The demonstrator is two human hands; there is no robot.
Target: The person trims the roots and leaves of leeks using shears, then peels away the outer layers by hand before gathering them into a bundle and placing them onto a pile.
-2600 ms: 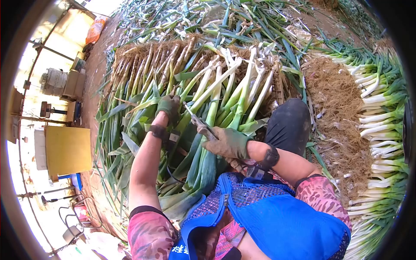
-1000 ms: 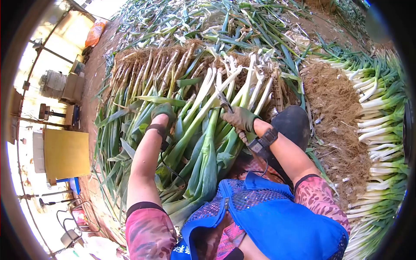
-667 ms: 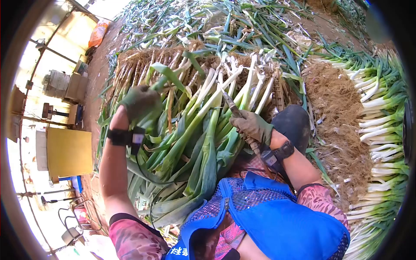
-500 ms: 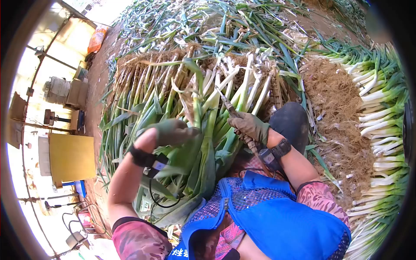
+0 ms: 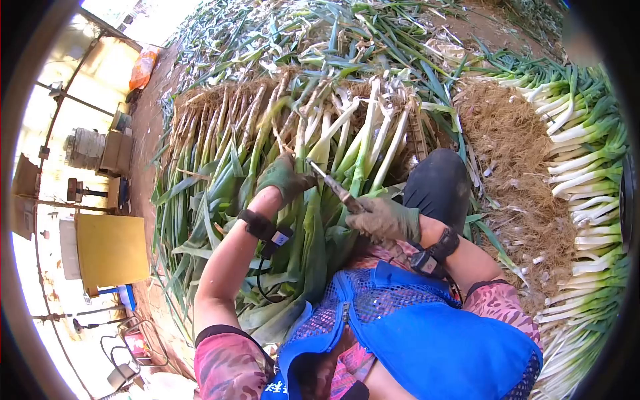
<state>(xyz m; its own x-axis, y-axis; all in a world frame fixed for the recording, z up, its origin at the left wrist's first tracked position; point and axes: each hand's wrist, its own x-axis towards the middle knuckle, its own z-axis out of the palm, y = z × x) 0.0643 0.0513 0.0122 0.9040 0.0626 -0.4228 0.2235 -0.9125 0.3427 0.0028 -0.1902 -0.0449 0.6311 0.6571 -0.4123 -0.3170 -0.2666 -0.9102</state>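
Note:
My left hand [image 5: 285, 180], in a green work glove, has its fingers closed at a green onion [image 5: 299, 137] in the middle of the pile, near the lower part of its shaft. Strips of loose, dry leaf [image 5: 277, 123] stand up just above this hand, slightly blurred. In my gloved right hand [image 5: 383, 219] is a slim blow gun [image 5: 341, 193] with a wrapped handle and a pale metal nozzle. Its tip points up and left, close beside the left fingers and the onion shaft. Long green leaves [image 5: 313, 247] spread below both hands toward my body.
Unpeeled green onions [image 5: 213, 127] lie in a row at left, roots away from me. Cleaned white onions [image 5: 587, 200] line the right side, beside a heap of roots [image 5: 513, 167]. Leaf scraps [image 5: 287, 33] cover the ground ahead. My bent knee [image 5: 437, 187] is right of the blow gun.
My left hand has moved up and right, from over the leaves onto the onion. My right hand has come slightly down, lowering the blow gun's tip toward the left fingers.

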